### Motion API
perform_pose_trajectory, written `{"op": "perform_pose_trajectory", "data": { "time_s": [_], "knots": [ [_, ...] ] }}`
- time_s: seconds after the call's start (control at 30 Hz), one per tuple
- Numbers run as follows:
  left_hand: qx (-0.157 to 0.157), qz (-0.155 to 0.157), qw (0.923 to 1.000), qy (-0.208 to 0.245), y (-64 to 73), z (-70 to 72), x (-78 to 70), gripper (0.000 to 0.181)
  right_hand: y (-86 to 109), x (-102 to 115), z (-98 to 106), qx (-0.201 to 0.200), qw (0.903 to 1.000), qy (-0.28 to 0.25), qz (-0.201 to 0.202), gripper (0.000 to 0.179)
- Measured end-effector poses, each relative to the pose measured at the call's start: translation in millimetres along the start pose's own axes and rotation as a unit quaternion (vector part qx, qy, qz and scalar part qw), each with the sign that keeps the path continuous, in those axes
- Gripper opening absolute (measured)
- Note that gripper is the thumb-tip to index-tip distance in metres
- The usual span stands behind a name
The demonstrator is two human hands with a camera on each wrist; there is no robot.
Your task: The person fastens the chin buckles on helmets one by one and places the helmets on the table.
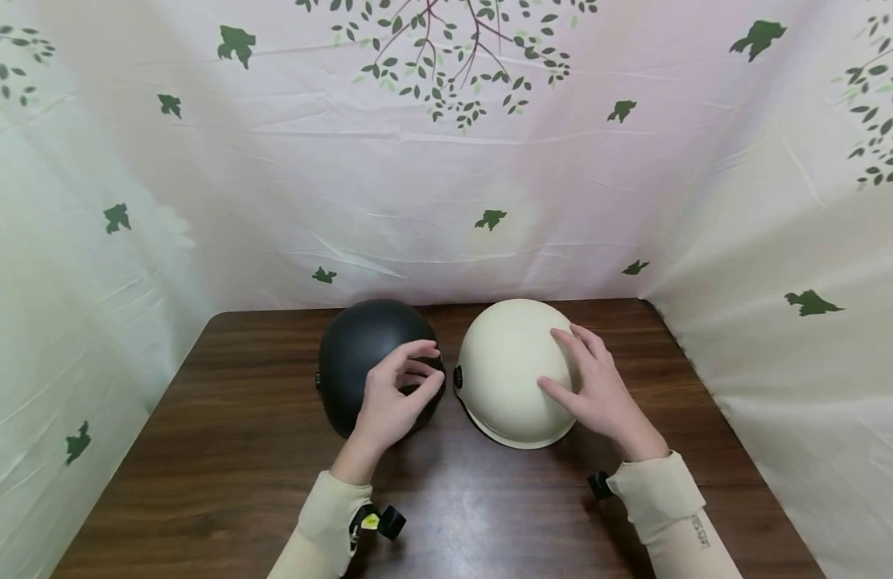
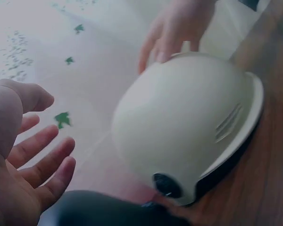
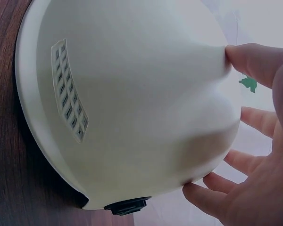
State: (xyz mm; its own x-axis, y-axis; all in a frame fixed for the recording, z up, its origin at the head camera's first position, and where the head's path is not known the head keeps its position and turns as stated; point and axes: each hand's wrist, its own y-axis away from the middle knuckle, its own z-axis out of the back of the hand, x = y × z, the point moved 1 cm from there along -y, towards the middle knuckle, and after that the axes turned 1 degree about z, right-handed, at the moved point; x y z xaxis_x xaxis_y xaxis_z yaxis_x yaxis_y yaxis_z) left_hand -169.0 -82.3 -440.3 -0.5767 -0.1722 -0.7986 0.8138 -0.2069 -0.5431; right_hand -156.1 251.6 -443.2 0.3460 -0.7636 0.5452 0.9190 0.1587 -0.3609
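Two helmets stand side by side on the brown table, domes up. The black helmet is on the left and the cream helmet on the right. My left hand is over the black helmet's right side, fingers loosely bent with nothing between them; the left wrist view shows its fingers spread apart. With fingers spread, my right hand touches the right side of the cream helmet. In the right wrist view its thumb and fingertips rest on the smooth shell, and a patterned vent shows near the rim.
The dark wood-grain table reaches back to a pale curtain with green leaf prints, which also hangs along both sides. A small black camera is strapped at the left wrist, and another camera at the right.
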Motion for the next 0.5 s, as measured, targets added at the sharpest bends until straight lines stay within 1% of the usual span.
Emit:
{"op": "perform_pose_trajectory", "data": {
  "time_s": [0.13,0.27,0.4,0.5],
  "knots": [
    [-0.029,-0.025,0.9991,-0.015,1.9,21.6,-2.4,0.039,-0.7,0,0,0.0,1.0,-0.003,-0.001,0.075],
    [-0.055,-0.025,0.9978,-0.028,8.3,40.8,-1.9,0.038,-0.5,0,0,0.004,1.0,0.0,0.0,0.075],
    [-0.073,-0.019,0.9961,-0.046,19.3,54.9,1.7,0.033,1.8,-4,3,0.008,0.9999,-0.004,-0.004,0.073],
    [-0.088,-0.03,0.9937,-0.063,24.6,64.6,5.9,0.031,5.4,-10,7,-0.003,1.0,-0.004,-0.005,0.07]
  ]
}}
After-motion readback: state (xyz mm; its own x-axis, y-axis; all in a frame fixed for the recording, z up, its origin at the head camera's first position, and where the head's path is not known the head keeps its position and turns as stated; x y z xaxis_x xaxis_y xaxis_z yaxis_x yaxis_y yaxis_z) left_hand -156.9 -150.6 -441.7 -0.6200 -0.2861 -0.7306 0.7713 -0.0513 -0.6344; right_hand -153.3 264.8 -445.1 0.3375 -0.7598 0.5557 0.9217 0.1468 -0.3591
